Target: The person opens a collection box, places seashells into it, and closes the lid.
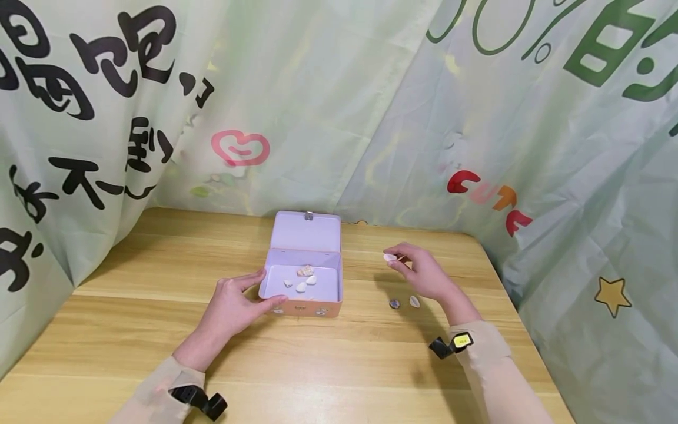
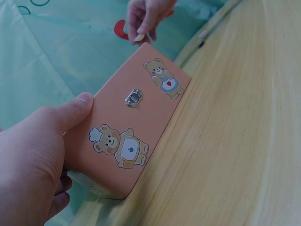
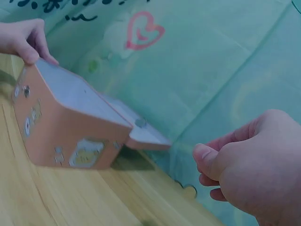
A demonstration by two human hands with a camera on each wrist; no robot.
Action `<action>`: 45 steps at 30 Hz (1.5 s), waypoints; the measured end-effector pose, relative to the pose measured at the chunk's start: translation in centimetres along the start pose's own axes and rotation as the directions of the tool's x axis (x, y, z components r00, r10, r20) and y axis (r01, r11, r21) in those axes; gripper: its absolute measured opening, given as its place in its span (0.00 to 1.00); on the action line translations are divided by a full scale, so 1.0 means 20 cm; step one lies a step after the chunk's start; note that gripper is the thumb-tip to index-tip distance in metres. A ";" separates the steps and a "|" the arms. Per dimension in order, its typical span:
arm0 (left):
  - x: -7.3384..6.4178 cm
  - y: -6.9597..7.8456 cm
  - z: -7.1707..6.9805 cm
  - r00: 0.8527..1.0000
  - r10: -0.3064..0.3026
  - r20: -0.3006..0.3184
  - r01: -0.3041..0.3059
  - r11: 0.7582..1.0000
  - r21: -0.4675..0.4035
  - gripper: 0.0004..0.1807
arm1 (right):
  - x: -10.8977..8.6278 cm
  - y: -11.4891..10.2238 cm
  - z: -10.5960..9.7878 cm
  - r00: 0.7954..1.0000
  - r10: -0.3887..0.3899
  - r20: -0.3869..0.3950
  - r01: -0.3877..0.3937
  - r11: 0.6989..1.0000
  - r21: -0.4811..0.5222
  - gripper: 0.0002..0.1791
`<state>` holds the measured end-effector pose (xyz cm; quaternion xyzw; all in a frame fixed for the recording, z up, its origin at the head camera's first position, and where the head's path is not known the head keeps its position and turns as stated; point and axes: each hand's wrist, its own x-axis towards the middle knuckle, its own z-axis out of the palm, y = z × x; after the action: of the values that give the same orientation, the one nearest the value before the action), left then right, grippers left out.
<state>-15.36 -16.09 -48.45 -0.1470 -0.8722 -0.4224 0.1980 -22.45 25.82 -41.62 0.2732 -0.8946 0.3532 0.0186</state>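
Note:
A tin box (image 1: 300, 308), orange outside and lilac inside, sits on the table with its lid (image 1: 305, 233) tipped back. My left hand (image 1: 233, 305) grips its front left corner, thumb on the front wall and fingers along the side. Several small pale shells lie inside, among them a ridged brownish shell (image 1: 305, 271) and a white shell (image 1: 301, 287). To the right of the box, my right hand (image 1: 424, 272) pinches a whitish shell (image 1: 389, 257) above the table. In the right wrist view that shell is hidden behind the fingers.
Below the right hand, a small dark round piece (image 1: 394, 304) and a white oval shell (image 1: 414, 301) lie on the wooden table (image 1: 318, 365). A printed curtain (image 1: 318, 118) hangs along the table's back and sides. Bear pictures and a metal clasp (image 2: 134, 98) mark the box front.

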 end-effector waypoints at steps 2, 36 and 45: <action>0.00 0.00 0.00 1.000 0.005 -0.002 -0.005 1.000 -0.001 0.46 | 0.03 -0.03 0.02 1.000 -0.028 0.001 0.028 1.000 0.011 0.14; 0.00 0.00 -0.01 0.999 -0.036 0.007 0.036 0.999 0.018 0.47 | 0.35 -0.36 0.45 0.964 -0.216 0.153 0.200 0.973 0.117 0.15; -0.01 -0.01 0.00 1.000 0.003 -0.004 -0.003 1.000 0.026 0.46 | 0.39 -0.38 0.53 0.963 -0.202 0.179 0.182 0.976 0.122 0.15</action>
<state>-15.37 -16.31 -48.66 -0.1446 -0.8771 -0.4109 0.2023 -23.62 10.72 -42.98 0.3920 -0.8418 0.3681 -0.0472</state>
